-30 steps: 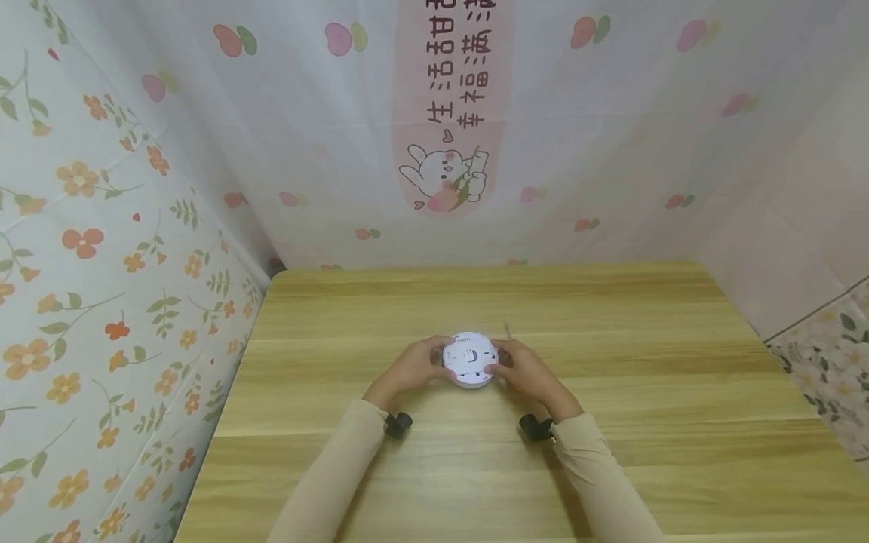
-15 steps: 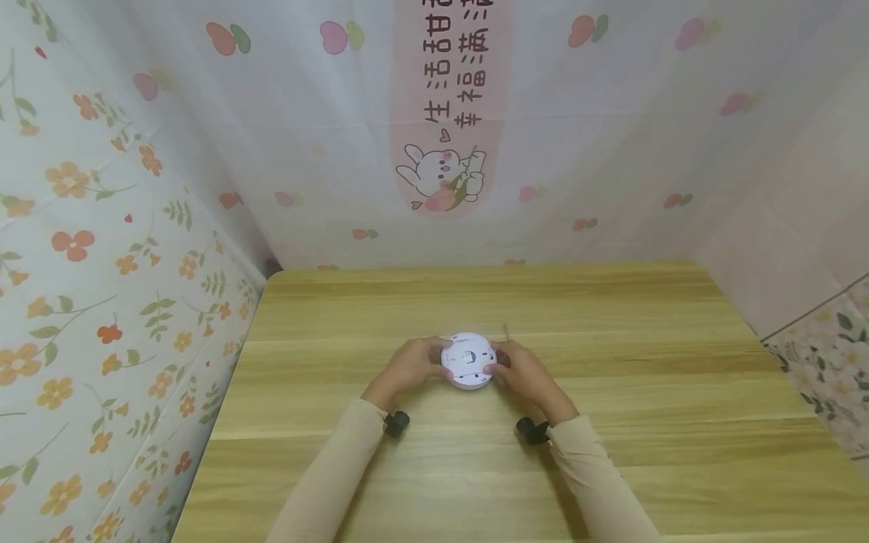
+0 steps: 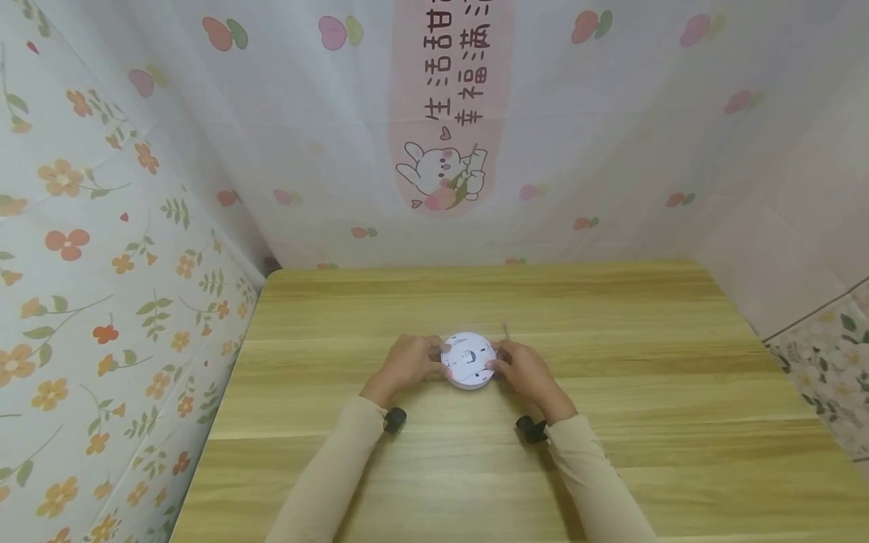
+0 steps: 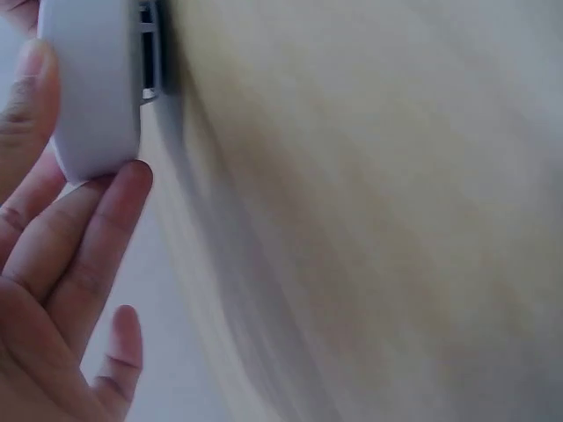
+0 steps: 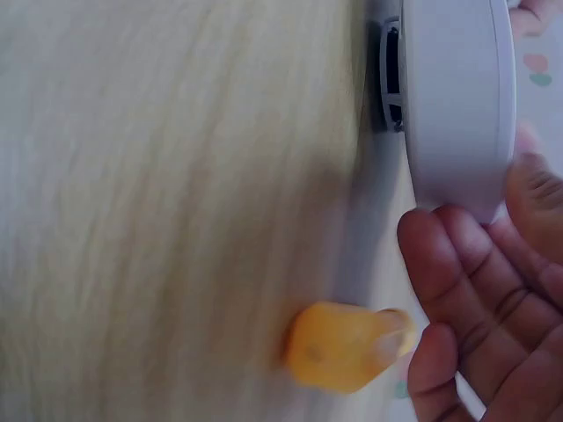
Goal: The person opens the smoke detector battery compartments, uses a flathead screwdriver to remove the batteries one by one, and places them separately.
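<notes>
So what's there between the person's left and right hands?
A round white device, held at opposite sides by the left hand and the right hand. The head view shows this.

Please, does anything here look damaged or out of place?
Only the rabbit print on the curtain looks odd: it lies sideways, not upright. I see no spill, and no damage on the held disc.

Floral curtains beside a wood-grain table suggest a home.

long cream sleeves, plain cuffs, small rounded black wrist-worn cameras
</notes>
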Demonstrator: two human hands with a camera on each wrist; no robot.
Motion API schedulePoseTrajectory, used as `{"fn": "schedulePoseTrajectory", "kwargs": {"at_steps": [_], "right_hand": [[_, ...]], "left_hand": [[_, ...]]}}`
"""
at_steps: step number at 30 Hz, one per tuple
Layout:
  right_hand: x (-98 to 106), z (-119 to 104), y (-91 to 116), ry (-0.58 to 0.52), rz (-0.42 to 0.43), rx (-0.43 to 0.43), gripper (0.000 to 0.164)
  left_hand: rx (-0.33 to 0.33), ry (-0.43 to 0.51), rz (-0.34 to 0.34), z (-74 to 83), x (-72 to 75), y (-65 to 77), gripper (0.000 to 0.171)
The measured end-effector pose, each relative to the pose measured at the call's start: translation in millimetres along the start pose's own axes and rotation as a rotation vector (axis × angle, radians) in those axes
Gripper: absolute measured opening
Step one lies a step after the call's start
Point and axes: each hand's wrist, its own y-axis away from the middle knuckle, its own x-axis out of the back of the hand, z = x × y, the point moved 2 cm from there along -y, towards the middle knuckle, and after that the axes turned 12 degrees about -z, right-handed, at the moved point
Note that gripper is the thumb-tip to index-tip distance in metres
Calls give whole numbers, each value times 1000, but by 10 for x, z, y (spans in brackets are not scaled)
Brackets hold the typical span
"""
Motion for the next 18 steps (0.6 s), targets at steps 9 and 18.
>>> {"fn": "schedulePoseTrajectory", "kwargs": {"at_steps": [9,18], "right_hand": [[17,60,11,-102,-32,-14,46],[21,63,37,-76,-40,61,54]], "left_hand": [[-23,399,-101,-61,-56,-1,53],[-53,484,-144,-91,-132,18,83]]}}
